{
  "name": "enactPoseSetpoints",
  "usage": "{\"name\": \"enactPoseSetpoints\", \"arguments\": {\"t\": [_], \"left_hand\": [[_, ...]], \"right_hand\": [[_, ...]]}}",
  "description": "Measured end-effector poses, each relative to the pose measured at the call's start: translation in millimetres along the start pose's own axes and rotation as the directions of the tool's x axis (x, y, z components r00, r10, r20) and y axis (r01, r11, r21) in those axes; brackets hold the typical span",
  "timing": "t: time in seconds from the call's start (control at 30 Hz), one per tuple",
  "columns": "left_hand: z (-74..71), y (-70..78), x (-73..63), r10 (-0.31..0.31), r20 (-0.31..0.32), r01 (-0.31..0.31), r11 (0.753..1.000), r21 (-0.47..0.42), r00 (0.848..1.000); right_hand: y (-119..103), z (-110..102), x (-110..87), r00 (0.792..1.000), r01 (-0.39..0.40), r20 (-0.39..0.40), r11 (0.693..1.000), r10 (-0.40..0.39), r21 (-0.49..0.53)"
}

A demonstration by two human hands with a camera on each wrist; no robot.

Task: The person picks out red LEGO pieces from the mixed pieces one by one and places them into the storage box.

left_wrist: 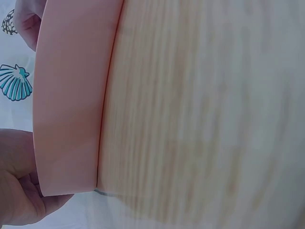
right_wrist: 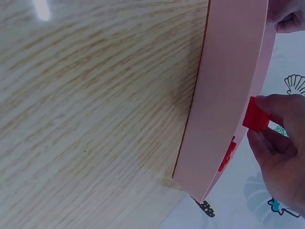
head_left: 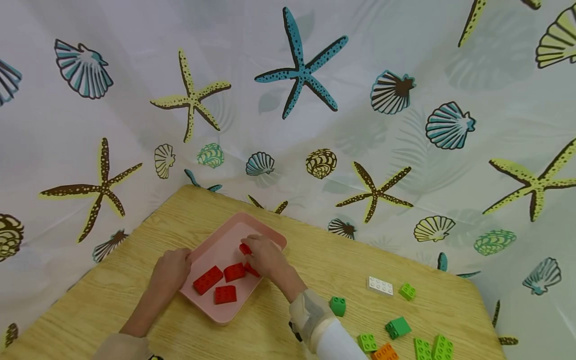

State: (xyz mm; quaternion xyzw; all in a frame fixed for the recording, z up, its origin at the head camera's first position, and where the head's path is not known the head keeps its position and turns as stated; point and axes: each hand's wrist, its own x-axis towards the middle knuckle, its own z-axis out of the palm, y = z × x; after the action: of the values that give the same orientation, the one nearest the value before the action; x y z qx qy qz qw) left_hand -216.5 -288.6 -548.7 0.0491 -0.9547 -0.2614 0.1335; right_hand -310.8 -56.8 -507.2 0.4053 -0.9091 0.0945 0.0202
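Observation:
A pink tray (head_left: 211,306) lies on the wooden table with several red toy bricks in it. My left hand (head_left: 172,271) grips the tray's left rim; in the left wrist view the hand (left_wrist: 19,179) curls over the tray's end. Over the far right part of the tray, my right hand (head_left: 265,256) pinches a red brick (right_wrist: 256,114) between thumb and fingers. Nearer the front of the tray are a long red brick (head_left: 208,280), a curved-looking red brick (head_left: 234,272) and a square red brick (head_left: 225,294). Another red piece (head_left: 251,270) lies partly behind the right hand.
On the table's right side lie a white brick (head_left: 380,285), a dark green brick (head_left: 398,327), a rounded green brick (head_left: 337,305), an orange brick (head_left: 385,352) and several lime bricks (head_left: 407,291). A shell-and-starfish patterned curtain (head_left: 288,140) hangs behind the table.

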Motion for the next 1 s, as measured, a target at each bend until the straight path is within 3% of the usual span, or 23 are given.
{"name": "enactPoseSetpoints", "arguments": {"t": [0.6, 1.0], "left_hand": [[-1.1, -1.0, 0.0, 0.000, -0.010, 0.001, 1.000, 0.014, 1.000], [-2.3, 0.7, 1.5, -0.017, 0.023, 0.017, 1.000, 0.001, 1.000]], "right_hand": [[-9, 10, 9.7, 0.999, -0.013, 0.051, 0.998, 0.010, 0.061], [-12, 15, 13.2, 0.999, -0.009, 0.045, 0.998, 0.007, 0.056]]}}
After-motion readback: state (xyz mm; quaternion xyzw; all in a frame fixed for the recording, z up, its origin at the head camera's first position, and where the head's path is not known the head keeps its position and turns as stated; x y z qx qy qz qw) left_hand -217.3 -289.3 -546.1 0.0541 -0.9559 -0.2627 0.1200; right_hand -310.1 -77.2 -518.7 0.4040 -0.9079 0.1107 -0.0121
